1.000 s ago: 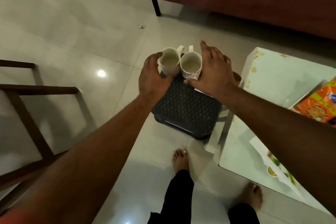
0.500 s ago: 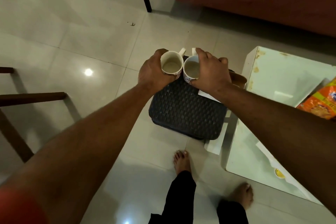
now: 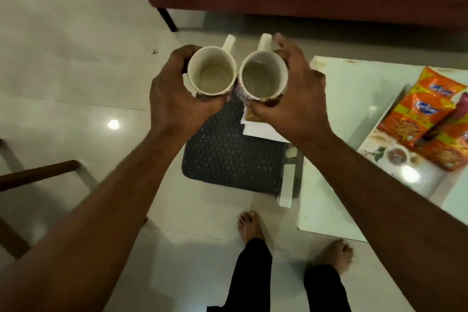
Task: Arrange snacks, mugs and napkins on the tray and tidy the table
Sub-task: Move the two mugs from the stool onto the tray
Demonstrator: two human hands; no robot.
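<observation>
two mugs held above the stool

the left mug is gripped by the left hand, whose fingers are curled round its body. the right mug is gripped in the same way by the right hand. both are held upright, rims just beside each other, handles turned to the far side, over a dark woven stool on the floor. a white napkin is seen on the stool below the right hand. at right, orange snack packets lie on a tray on the tabletop.
</observation>
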